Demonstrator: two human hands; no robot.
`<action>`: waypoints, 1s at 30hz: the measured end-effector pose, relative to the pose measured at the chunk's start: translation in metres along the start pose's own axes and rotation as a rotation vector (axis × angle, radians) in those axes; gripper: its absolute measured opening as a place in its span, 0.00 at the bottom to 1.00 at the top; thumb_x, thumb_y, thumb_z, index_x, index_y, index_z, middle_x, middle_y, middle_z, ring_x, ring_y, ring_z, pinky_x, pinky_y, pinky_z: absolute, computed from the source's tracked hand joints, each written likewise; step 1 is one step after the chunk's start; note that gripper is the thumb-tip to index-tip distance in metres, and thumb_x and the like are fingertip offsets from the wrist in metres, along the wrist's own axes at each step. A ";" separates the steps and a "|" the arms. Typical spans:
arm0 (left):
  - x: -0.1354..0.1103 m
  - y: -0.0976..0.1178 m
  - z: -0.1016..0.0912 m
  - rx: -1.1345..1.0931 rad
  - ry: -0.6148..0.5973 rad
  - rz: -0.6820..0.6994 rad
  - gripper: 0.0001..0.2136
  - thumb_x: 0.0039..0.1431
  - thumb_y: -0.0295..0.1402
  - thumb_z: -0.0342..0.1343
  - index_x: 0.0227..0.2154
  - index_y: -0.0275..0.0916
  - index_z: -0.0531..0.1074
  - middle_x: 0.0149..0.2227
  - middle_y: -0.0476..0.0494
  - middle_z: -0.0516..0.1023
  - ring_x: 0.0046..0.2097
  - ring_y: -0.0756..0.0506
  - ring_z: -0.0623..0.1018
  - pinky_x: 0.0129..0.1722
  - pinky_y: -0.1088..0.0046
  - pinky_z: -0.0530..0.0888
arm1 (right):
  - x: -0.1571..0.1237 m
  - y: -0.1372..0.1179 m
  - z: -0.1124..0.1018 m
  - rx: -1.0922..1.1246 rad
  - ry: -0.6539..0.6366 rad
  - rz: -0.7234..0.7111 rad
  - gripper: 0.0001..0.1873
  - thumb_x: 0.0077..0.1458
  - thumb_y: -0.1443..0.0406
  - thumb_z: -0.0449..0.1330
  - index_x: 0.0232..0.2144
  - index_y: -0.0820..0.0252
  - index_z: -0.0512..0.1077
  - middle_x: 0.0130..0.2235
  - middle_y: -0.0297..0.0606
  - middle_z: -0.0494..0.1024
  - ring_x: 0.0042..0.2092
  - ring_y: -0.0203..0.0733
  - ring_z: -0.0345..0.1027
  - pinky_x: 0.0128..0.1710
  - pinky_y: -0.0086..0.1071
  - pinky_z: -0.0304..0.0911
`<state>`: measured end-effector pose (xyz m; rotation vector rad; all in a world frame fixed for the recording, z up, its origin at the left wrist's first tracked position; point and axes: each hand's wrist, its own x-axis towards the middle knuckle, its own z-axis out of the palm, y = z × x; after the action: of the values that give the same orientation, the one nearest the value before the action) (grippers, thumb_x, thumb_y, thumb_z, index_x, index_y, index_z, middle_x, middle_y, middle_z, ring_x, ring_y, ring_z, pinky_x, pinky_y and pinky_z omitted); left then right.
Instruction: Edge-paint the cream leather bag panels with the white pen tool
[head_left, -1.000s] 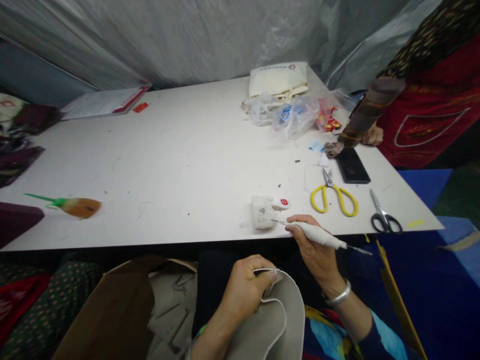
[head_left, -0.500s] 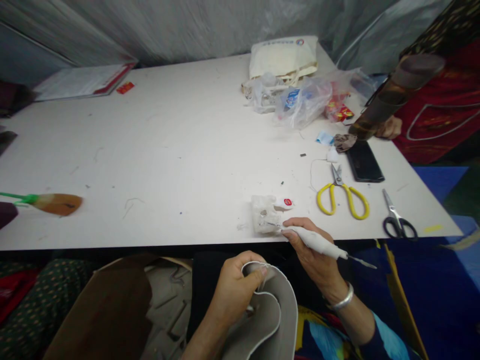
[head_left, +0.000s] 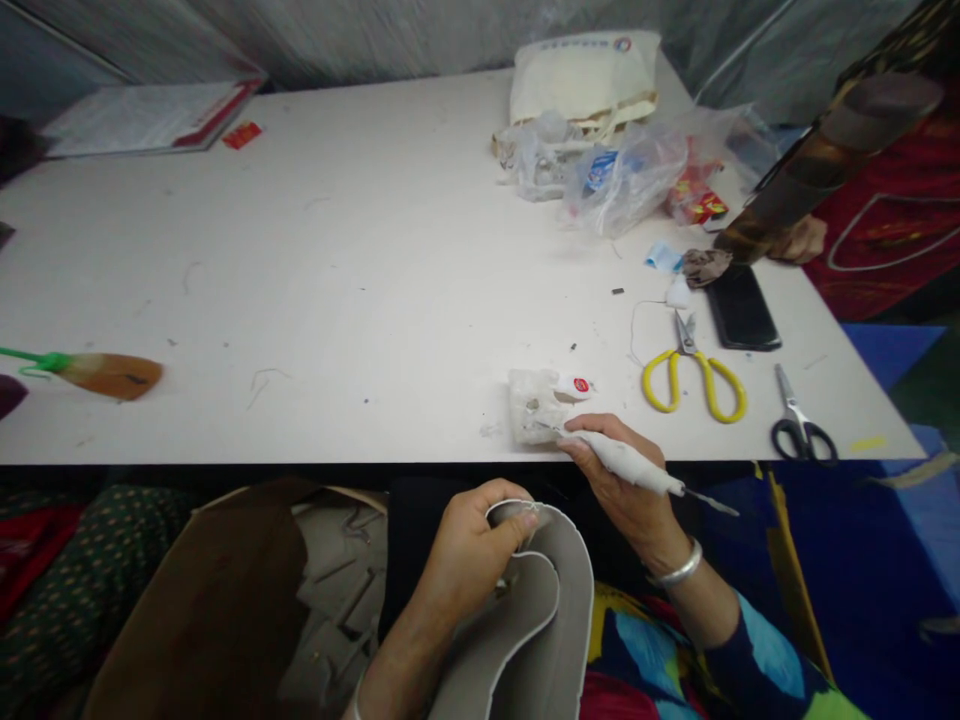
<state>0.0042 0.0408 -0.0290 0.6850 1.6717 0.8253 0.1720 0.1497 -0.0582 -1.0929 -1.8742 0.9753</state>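
Your left hand point(head_left: 469, 545) had its grip pinching the edge of a grey sheet point(head_left: 571, 600), the thumb pressed near the rim. The sheet curved back on itself in a loose fold over your lap, below the front edge of the worktop point(head_left: 375, 330). Your right hand point(head_left: 626, 485) had its grip wrapped around the white handle of a tool point(head_left: 630, 464), one thin metal end sticking out to the right and the other pointing left at a block point(head_left: 531, 405). The block, off-white and pitted, lay near the front edge of the worktop; whether the tip touched it or hung just over it, I could not tell. Farther right you had yellow scissors point(head_left: 688, 345), then black scissors point(head_left: 802, 425) near the corner, with a phone point(head_left: 744, 310) behind them. A dark bottle point(head_left: 817, 170) was near the phone, another person's hand point(head_left: 802, 240) just beside it. Toward the back were a cloth bag point(head_left: 585, 80) and, in front of it, a clear bag point(head_left: 634, 190). To the left of your lap, a carton point(head_left: 202, 560) held grey scraps point(head_left: 337, 590)
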 end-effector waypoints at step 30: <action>-0.006 -0.004 0.012 -0.012 -0.081 0.073 0.06 0.49 0.35 0.62 0.26 0.37 0.78 0.25 0.48 0.77 0.30 0.48 0.72 0.33 0.72 0.68 | -0.011 -0.011 -0.015 0.319 -0.387 0.167 0.16 0.66 0.57 0.59 0.28 0.58 0.71 0.25 0.30 0.70 0.27 0.35 0.62 0.31 0.30 0.59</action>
<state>0.0176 0.0363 -0.0307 0.7648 1.5753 0.8477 0.1849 0.1398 -0.0444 -0.9252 -1.8516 1.6153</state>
